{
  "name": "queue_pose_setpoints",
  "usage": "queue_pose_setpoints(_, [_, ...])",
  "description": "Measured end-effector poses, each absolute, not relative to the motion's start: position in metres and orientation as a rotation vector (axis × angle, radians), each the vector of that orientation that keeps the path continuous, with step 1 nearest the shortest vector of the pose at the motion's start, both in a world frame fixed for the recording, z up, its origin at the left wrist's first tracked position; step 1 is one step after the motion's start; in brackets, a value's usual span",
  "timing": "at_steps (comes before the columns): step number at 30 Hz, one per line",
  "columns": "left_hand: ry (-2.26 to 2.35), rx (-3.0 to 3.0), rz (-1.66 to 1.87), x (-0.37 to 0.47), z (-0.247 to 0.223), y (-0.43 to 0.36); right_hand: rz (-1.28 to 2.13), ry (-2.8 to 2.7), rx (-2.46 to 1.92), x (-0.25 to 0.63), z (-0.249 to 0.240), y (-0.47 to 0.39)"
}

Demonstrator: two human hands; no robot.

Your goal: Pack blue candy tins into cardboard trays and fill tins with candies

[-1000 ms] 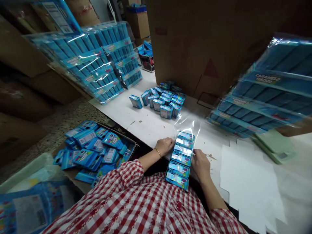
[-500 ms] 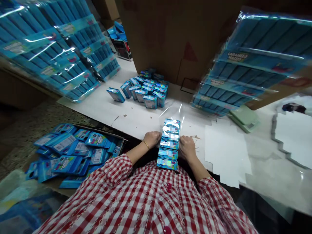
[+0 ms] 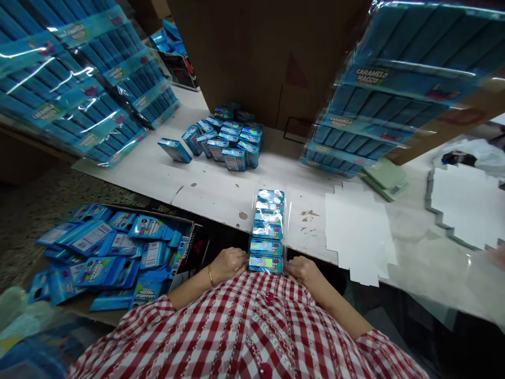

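the white table [image 3: 213, 192] ran out past the right edge of view, its far part covered by things. a tall brown box [image 3: 260, 58] stood on it, its top cut off. on the left, wrapped blue stacks [image 3: 79, 79] were cropped by the frame; on the right, another wrapped stack [image 3: 394, 79] was cropped too, glare and blur hiding some print. the open carton [image 3: 193, 231] at lower left held blue bags [image 3: 145, 226], the lower ones buried. a stepped white card [image 3: 357, 231] lay right of centre, and the small blue boxes [image 3: 232, 139] stood clustered farther back, the rear ones dim. the row of six blue packs [image 3: 267, 230] in clear wrap lay between the hands, its near end against the checked shirt [image 3: 236, 326]. the left hand [image 3: 228, 264] and right hand [image 3: 306, 271] each had the grip closed on a side of the wrap near that end, fingertips mostly hidden. a pale green device [image 3: 386, 179] sat by the right stack, its display unreadable.
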State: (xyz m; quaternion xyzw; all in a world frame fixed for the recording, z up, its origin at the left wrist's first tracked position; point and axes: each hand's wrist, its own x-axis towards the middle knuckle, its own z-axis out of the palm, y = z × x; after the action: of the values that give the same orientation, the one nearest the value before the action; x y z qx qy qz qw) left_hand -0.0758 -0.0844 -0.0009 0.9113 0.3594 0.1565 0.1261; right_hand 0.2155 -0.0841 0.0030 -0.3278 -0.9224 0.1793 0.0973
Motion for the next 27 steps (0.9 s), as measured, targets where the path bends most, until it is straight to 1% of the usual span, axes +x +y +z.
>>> queue_pose_setpoints(3, [1.082, 2.569, 0.537, -0.070, -0.001, -0.083, 0.700, -2.659, -1.031, 0.211, 0.007, -0.083])
queue_pose_setpoints(5, [1.190, 2.490, 0.585, -0.066, 0.000, -0.073, 0.677, -2.615, -1.108, 0.201, 0.006, -0.077])
queue_pose_setpoints(9, [1.551, 2.336, 0.640, -0.066, 0.003, -0.038, 0.549, -2.417, -1.373, 0.170, 0.007, -0.052])
queue_pose_setpoints(12, [1.704, 2.247, 0.645, -0.074, 0.001, -0.018, 0.577, -2.222, -1.596, 0.152, 0.012, -0.040])
queue_pose_setpoints(14, [1.790, 2.196, 0.656, -0.078, -0.002, -0.016, 0.653, -2.134, -1.698, 0.146, 0.015, -0.042])
queue_pose_setpoints(16, [1.902, 2.149, 0.640, -0.078, -0.005, -0.021, 0.827, -2.133, -1.641, 0.142, 0.016, -0.050])
queue_pose_setpoints(18, [1.995, 2.098, 0.578, -0.074, -0.009, -0.027, 1.007, -2.212, -1.348, 0.136, 0.014, -0.058])
queue_pose_setpoints(19, [2.026, 2.069, 0.544, -0.071, -0.011, -0.029, 1.045, -2.245, -1.187, 0.131, 0.013, -0.061])
queue_pose_setpoints(21, [2.064, 2.018, 0.501, -0.066, -0.013, -0.031, 1.016, -2.263, -1.016, 0.120, 0.007, -0.063])
queue_pose_setpoints(27, [2.029, 2.028, 0.527, -0.063, -0.016, -0.030, 0.861, -2.198, -1.143, 0.099, -0.008, -0.055])
